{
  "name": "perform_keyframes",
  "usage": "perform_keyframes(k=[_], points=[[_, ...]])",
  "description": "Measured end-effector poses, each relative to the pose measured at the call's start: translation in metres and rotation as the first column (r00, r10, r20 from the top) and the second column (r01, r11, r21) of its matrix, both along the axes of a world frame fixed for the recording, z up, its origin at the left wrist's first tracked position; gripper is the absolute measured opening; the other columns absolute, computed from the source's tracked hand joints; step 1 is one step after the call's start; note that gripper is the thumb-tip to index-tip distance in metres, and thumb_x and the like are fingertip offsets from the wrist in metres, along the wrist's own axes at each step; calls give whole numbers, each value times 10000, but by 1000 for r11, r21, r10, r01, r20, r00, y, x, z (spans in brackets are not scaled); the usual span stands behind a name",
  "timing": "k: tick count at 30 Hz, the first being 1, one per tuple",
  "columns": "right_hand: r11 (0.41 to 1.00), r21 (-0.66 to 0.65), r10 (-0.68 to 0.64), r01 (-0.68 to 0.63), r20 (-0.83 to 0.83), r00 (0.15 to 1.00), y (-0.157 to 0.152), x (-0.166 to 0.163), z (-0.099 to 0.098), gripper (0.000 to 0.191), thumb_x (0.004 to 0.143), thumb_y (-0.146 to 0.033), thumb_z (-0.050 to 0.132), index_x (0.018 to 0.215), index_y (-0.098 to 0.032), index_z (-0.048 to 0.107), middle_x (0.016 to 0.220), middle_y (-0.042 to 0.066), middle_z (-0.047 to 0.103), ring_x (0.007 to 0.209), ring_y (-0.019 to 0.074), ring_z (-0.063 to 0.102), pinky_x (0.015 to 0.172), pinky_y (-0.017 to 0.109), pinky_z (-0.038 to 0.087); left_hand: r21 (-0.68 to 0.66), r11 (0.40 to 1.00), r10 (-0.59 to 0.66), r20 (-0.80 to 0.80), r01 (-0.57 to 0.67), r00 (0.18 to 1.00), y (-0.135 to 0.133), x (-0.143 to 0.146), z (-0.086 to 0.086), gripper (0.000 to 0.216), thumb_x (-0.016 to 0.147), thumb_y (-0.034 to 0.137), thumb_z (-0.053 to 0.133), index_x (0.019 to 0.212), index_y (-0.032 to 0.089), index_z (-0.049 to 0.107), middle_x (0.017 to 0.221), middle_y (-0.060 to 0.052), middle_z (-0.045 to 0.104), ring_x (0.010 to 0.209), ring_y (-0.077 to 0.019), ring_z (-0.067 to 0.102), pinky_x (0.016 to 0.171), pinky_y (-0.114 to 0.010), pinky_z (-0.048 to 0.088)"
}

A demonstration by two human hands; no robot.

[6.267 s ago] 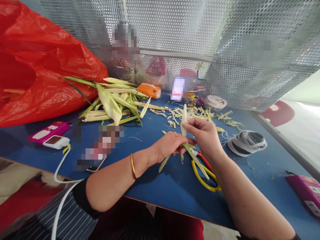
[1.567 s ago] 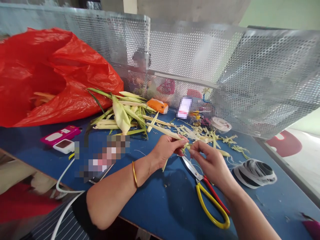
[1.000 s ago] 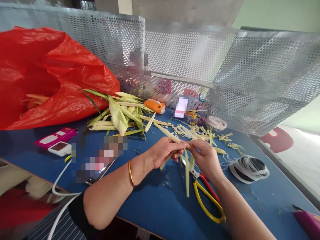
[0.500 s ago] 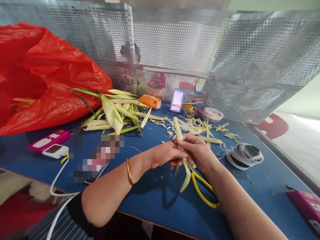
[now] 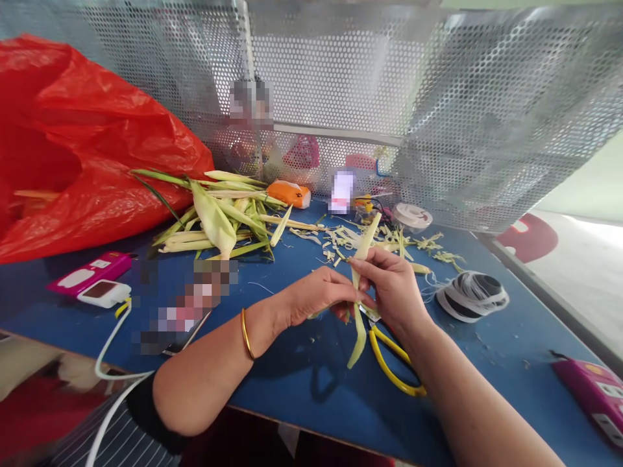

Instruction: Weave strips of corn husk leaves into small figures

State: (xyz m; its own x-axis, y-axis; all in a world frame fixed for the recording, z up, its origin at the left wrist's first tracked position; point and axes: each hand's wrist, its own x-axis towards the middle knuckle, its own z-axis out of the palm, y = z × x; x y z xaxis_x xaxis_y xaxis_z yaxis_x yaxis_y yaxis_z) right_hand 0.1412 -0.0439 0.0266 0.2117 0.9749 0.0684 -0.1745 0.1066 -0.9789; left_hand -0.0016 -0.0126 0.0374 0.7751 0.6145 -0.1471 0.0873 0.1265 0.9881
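Note:
A pale green corn husk strip (image 5: 367, 235) is pinched between my two hands above the blue table, its upper end pointing up and its lower end hanging curled. My left hand (image 5: 327, 295), a gold bangle on its wrist, closes on the strip's middle. Just above that, my right hand (image 5: 395, 280) grips it between thumb and fingers. Some of the fingertips are hidden behind the strip. Yellow-handled scissors (image 5: 396, 383) lie on the table beneath my right hand, partly covered by it. Husk scraps (image 5: 335, 243) are scattered beyond my hands.
A heap of corn husks (image 5: 214, 220) lies left of centre beside a large red plastic bag (image 5: 111, 143). To the right sit a spool of thread (image 5: 472, 297) and a white tape roll (image 5: 412, 216). An orange tissue pack (image 5: 288, 194) stands near the perforated metal screen (image 5: 335, 78).
The husk strip's upper end has swung to the right and now leans that way. My right hand has shifted slightly up and right along it. The whole view has moved a little.

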Motion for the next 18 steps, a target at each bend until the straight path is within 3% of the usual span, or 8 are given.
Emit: perform_keyframes(k=[5,8,11,13,18], points=[[997,0,-75,75,-60,995,-1,-2,1,271,620,-323,818,587,-189,584,408,-53,529,320,67,393,288,189,273,110,994,-12,-5,13,1000,1,-2,3,304,750,312,606,483,169,627,500,-13,543,498,-96,428,513,-242,344],[995,7,-101,103,-108,989,0,-1,3,283,613,-329,822,598,-191,576,420,-42,550,325,83,432,289,193,297,132,991,-6,-7,7,1000,2,-3,0,259,777,316,604,578,158,656,529,2,529,505,-86,408,511,-233,328],[987,42,-144,152,-154,978,1,3,7,261,617,-330,819,642,-187,603,464,-33,582,364,102,500,333,210,384,83,996,29,51,-33,998,2,-2,-1,187,766,338,664,774,150,673,643,2,593,526,-82,484,560,-236,389],[977,81,-183,197,-150,972,2,7,9,240,622,-315,818,661,-178,626,504,-29,602,412,104,549,399,216,449,45,994,95,88,-100,991,2,-1,-2,256,724,342,728,870,152,639,703,4,616,533,-93,547,590,-258,437],[961,154,-221,230,-75,972,2,9,8,193,665,-299,802,674,-176,654,530,-38,603,439,95,571,458,212,489,54,975,202,185,-215,962,-1,5,-4,250,719,326,733,827,141,605,765,-6,626,576,-105,598,629,-277,491]])
